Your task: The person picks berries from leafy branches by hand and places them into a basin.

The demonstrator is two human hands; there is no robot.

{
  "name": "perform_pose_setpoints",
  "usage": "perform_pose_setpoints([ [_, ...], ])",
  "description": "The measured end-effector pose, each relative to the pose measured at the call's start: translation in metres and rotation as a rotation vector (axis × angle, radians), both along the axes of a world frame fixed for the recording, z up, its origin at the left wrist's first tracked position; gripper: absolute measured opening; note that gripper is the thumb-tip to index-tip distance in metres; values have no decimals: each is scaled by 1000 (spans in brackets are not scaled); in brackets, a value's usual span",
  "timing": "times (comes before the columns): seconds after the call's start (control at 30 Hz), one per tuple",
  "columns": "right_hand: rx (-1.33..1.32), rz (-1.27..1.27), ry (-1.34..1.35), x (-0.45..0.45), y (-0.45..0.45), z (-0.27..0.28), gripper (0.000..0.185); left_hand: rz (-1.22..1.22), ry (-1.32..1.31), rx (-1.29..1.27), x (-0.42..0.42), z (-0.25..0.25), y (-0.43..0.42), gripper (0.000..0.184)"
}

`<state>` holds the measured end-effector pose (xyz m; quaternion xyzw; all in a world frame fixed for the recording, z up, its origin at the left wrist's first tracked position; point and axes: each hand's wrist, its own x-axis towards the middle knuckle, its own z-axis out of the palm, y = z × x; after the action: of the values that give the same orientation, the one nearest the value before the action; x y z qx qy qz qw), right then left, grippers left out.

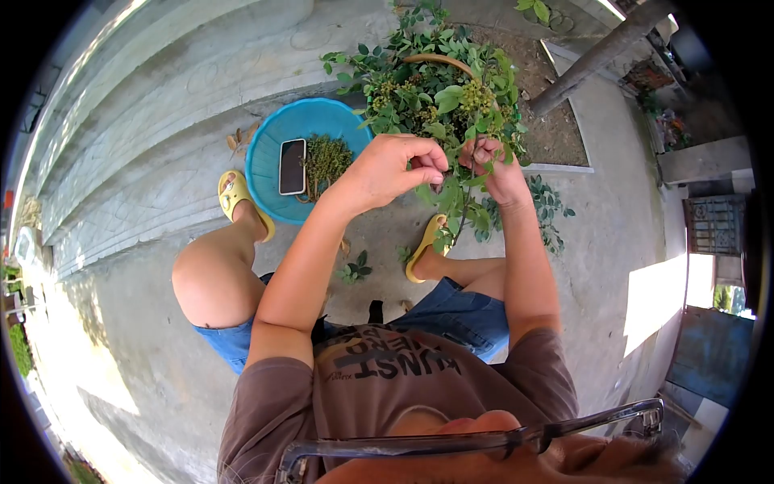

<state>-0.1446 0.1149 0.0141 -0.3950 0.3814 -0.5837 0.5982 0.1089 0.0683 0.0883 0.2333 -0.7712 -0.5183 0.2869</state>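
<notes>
Some green clusters (328,168) lie in the basin (263,153) left of both grips; the leafy heap (423,101) beyond bears many more. The right hand (498,165) clamps a leafy branch (465,203), long axis running toward the person. Whether the curled left hand (397,168) pinches anything, I cannot tell.

This was an outdoor spot, most likely the yard of a home. Broad concrete steps (153,129) climbed at ten o'clock from a bare concrete floor (597,274), and sunlight fell across the ground at eight o'clock. A pale-edged soil bed (556,141) lay at two o'clock, a trunk or post (592,64) slanting up beside it. A metal grille (716,226) stood at three o'clock. Yellow slippers (232,192) on the person's feet and a blue tub (264,165), toward ten o'clock, looked domestic.
</notes>
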Motion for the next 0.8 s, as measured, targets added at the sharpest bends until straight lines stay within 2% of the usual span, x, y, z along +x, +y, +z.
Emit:
perform_pose_setpoints([
  [0.03, -7, -3, 3, 3, 2, 6, 9, -91, -21, -41, 2, -1, 0, 15],
  [0.07, -5, -12, 45, 6, 3, 10, 9, -105, -73, -163, 4, 0, -1, 15],
  [0.17, -12, 23, 103, 3, 2, 12, 6, -132, -121, -281, 10, 10, -4, 14],
  [0.23, -7, 10, 174, 3, 5, 12, 7, -53, -158, -264, 11, 20, -4, 15],
  [0.3, 1, 24, 224, 0, 5, 10, 10, 255, -142, -313, 9, 27, -7, 16],
  [0.37, 12, 38, 272, 1, 5, 12, 13, 304, -91, -298, 3, 30, -11, 16],
  [0.43, 44, 25, 331, 4, 8, 16, 20, 411, 101, -556, -6, 29, -17, 26],
  [0.47, 44, 24, 330, 4, 8, 16, 20, 387, 79, -685, -8, 30, -21, 36],
  [0.6, 41, 28, 386, 6, 9, 18, 22, 303, 70, -806, -27, 26, -31, 39],
  [0.73, 22, 31, 435, 6, 10, 19, 20, 259, 22, -807, -30, 14, -42, 35],
  [0.8, 11, 45, 431, 5, 9, 18, 19, 238, 22, -652, -29, 12, -43, 29],
])
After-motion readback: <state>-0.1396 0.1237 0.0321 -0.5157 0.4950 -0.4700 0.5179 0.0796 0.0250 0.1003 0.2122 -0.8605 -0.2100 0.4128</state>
